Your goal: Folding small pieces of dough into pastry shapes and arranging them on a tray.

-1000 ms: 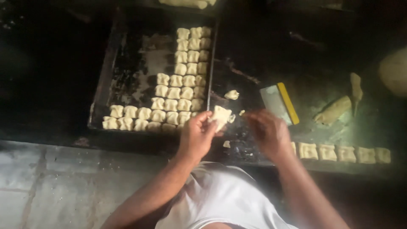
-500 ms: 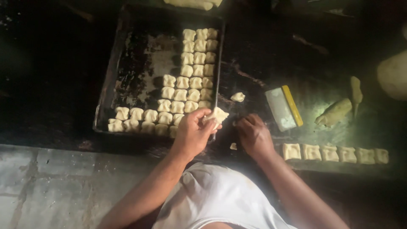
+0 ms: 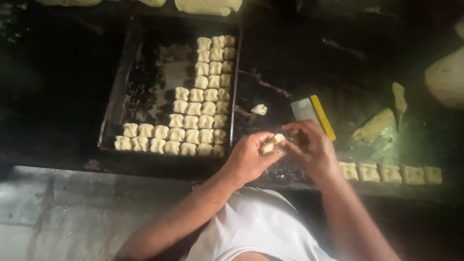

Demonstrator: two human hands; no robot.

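Both hands, left hand (image 3: pixel 249 159) & right hand (image 3: pixel 309 147), grip one dough piece (image 3: pixel 271 143) betw. fingertips. Left of grip: tray (image 3: pixel 121 101) approx. half filled w/ shaped pieces (image 3: pixel 195 108). Right of grip: cut squares (image 3: pixel 386 173) on bench, not yet shaped.

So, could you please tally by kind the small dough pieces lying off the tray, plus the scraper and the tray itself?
Dough squares in the row at the table edge: 5
Dough piece held between left hand and right hand: 1
Loose dough lump beside the tray: 1
Scraper: 1
Tray: 1
Total: 9
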